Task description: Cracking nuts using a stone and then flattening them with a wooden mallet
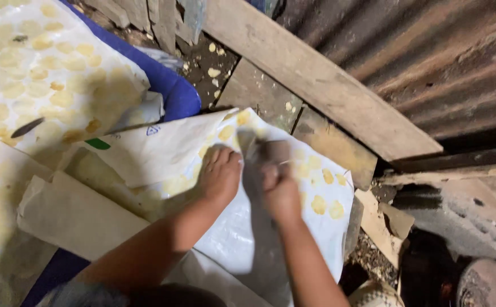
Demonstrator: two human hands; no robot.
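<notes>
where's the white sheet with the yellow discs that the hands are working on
In the head view, the white sheet lies centre frame under both hands, left hand and right hand, just below the wooden plank and right of the blue mat.

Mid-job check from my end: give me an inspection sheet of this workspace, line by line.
Surface: white sheet spread over wooden boards.
Job's things: pale yellow round pieces laid in rows on the sheet; a blurred flat tool in the right hand.
Clutter: a second sheet with yellow pieces at the left, folded brown paper, crumbs on bare dirt.
Grips: left hand pressed flat on the sheet; right hand closed around the tool.
Cables: nothing seen.
Surroundings: rusty corrugated metal wall, wooden plank, concrete block, blue cushion edge.
</notes>
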